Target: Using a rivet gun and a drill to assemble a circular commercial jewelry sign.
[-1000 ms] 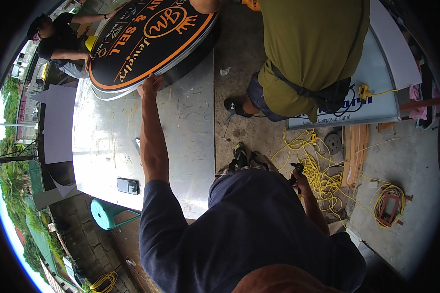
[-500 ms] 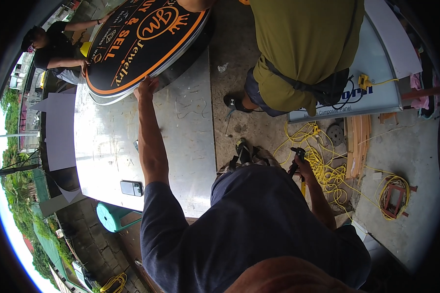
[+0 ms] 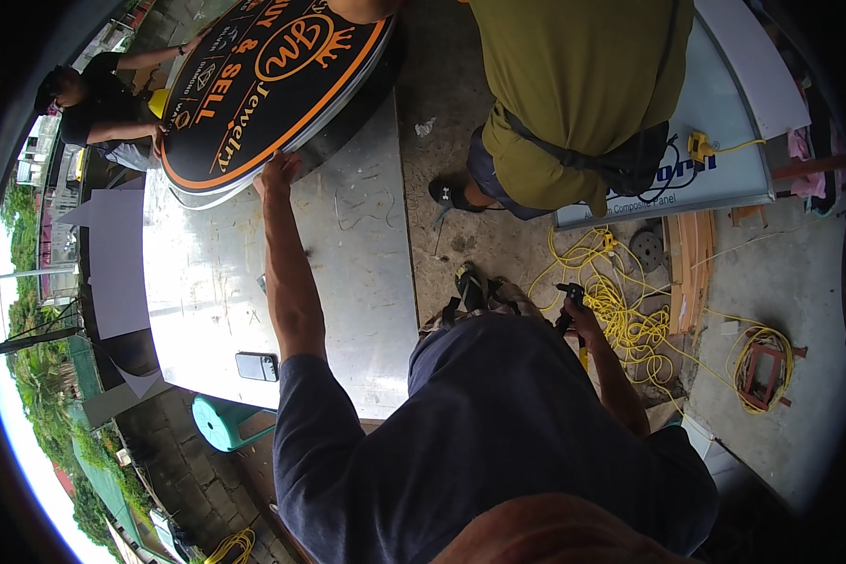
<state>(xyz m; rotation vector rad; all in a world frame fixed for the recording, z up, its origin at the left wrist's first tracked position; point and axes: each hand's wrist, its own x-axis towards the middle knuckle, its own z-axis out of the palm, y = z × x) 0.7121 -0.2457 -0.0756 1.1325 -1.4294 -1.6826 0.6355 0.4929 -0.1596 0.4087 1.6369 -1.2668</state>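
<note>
A large oval sign (image 3: 271,86), black with orange and white lettering and an orange border, lies at the far end of the metal-topped table (image 3: 348,282). My left arm is stretched out, and my left hand (image 3: 280,171) is closed on the sign's near rim; some fingers are hidden beneath the edge. Down at my right side, my right hand (image 3: 585,324) is wrapped round a black hand tool (image 3: 571,293) with a yellow handle, shaped like a hand riveter. It hangs above the floor, apart from the sign.
One person (image 3: 89,103) holds the sign's far left side; another in an olive shirt (image 3: 573,85) stands ahead right. A phone (image 3: 257,366) lies on the table, with a teal stool (image 3: 218,423) beside it. Tangled yellow cord (image 3: 630,329) and wood strips (image 3: 691,268) lie on the floor.
The view has turned slightly. My left hand stays on the sign's rim and my right hand keeps the tool; the people have barely moved.
</note>
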